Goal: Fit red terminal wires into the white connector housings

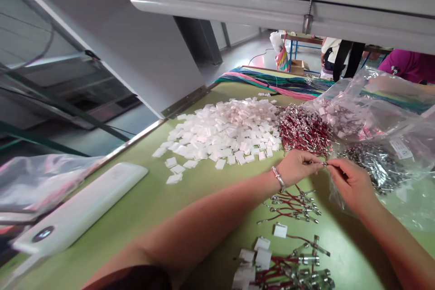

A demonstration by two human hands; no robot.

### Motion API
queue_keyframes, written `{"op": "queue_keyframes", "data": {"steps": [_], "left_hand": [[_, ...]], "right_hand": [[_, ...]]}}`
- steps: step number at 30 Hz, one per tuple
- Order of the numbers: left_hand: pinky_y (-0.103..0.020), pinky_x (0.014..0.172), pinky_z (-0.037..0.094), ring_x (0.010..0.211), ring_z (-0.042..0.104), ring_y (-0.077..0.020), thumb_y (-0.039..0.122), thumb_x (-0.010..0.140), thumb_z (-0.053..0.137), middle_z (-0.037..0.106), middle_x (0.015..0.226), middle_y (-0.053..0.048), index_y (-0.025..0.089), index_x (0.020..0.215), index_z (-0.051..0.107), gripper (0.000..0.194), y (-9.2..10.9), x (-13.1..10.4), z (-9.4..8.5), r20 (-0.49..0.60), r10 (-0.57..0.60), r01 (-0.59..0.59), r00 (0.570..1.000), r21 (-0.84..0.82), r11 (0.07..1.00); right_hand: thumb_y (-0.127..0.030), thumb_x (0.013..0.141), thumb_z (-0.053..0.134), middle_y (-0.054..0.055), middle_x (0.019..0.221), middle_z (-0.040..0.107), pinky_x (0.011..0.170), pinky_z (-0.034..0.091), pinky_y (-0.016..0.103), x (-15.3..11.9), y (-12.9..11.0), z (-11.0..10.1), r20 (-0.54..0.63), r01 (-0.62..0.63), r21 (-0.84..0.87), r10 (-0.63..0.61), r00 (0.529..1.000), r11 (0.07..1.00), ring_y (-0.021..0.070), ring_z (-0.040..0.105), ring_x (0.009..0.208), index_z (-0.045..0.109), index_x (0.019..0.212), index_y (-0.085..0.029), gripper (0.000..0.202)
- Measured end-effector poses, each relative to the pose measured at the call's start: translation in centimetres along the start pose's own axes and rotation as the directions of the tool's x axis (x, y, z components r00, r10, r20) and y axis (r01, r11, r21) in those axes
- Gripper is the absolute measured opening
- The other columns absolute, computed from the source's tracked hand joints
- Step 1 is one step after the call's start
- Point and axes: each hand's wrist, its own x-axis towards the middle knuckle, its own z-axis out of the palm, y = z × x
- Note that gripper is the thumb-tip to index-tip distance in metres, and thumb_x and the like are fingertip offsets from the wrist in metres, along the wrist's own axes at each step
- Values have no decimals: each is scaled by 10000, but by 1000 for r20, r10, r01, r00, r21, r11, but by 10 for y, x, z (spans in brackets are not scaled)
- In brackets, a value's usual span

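My left hand (301,168) and my right hand (351,183) meet fingertip to fingertip above the table, both pinching. Between them shows a small shiny metal piece (324,164), mostly covered by the fingers. Just below my left hand lie several short red wires with metal ends (292,206). Nearer me is a group of white plastic housings (263,258) on red wires with clear, metal-capped tubes (307,260). Behind my hands rises a pile of red wires with metal terminals (304,129). A large heap of loose white housings (224,129) spreads to its left.
Clear plastic bags (404,131) with small metal parts (377,165) lie at the right. Bundles of coloured wires (268,84) run along the back. A long white lamp-like object (84,208) lies at the left edge. A lamp (217,9) hangs overhead; people (408,64) sit beyond.
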Motion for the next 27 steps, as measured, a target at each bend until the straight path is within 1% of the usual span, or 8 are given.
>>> {"op": "queue_keyframes", "data": {"steps": [3, 5, 9, 13, 16, 20, 25, 27], "left_hand": [[-186, 495, 401, 505, 497, -64, 229, 811, 608, 646, 603, -4, 135, 764, 706, 144, -2, -1, -1, 14, 81, -82, 997, 122, 989], [-197, 563, 445, 574, 549, -75, 218, 834, 584, 672, 660, -6, 155, 783, 706, 146, -4, -2, -3, 23, 225, -222, 974, 284, 933], [-222, 662, 465, 698, 601, -99, 205, 869, 539, 691, 750, -8, 185, 848, 700, 163, -8, -5, -6, 148, 508, -487, 848, 597, 638], [-214, 582, 431, 662, 591, -108, 181, 876, 485, 666, 710, -14, 176, 834, 685, 204, -11, -7, -6, 282, 570, -565, 772, 715, 411], [-212, 607, 443, 679, 591, -101, 193, 895, 470, 666, 752, -14, 176, 880, 674, 205, -9, -5, -9, 311, 542, -568, 781, 714, 409], [-225, 697, 467, 771, 584, -106, 215, 924, 454, 658, 837, -25, 179, 968, 658, 211, 2, 2, -25, 321, 572, -625, 755, 615, 480], [-354, 867, 430, 987, 519, -184, 358, 951, 393, 595, 1008, -83, 186, 851, 654, 328, 21, 3, -45, 34, 714, -543, 699, 675, 500], [-348, 871, 424, 973, 527, -182, 356, 967, 325, 599, 983, -82, 174, 808, 614, 378, 25, 1, -44, 48, 663, -517, 747, 670, 533]], "right_hand": [[-269, 882, 475, 24, 729, 633, 616, 432, 262, 1, 2, -3, 52, 36, -4, -36, 998, 999, 142, 567, 655, 644, 868, -203, 182], [-265, 876, 470, 15, 687, 611, 589, 416, 255, 3, 1, -8, 122, 36, -9, -35, 992, 999, 137, 550, 625, 646, 822, -201, 194], [-296, 855, 481, -11, 606, 580, 541, 380, 241, 5, -2, -14, 254, -60, 7, 56, 966, 998, 127, 518, 564, 634, 734, -206, 215], [-355, 817, 488, -24, 553, 561, 518, 377, 240, 3, -7, -11, 320, -245, 75, 209, 924, 967, 130, 512, 535, 597, 655, -203, 248], [-380, 817, 469, -25, 543, 557, 520, 379, 246, 4, -7, -9, 301, -309, 105, 266, 916, 945, 129, 507, 525, 582, 638, -202, 276], [-353, 836, 472, 8, 632, 624, 562, 388, 271, 5, -1, -9, 286, -234, -11, 227, 931, 972, 147, 536, 579, 635, 740, -205, 241], [-283, 878, 458, 56, 768, 677, 647, 419, 305, -3, -12, 4, 277, -91, -93, 114, 954, 991, 171, 582, 687, 671, 818, -214, 231], [-287, 887, 459, 51, 774, 676, 636, 412, 294, -4, -23, 7, 348, -12, -98, 46, 936, 995, 168, 582, 696, 679, 817, -224, 239]]}}
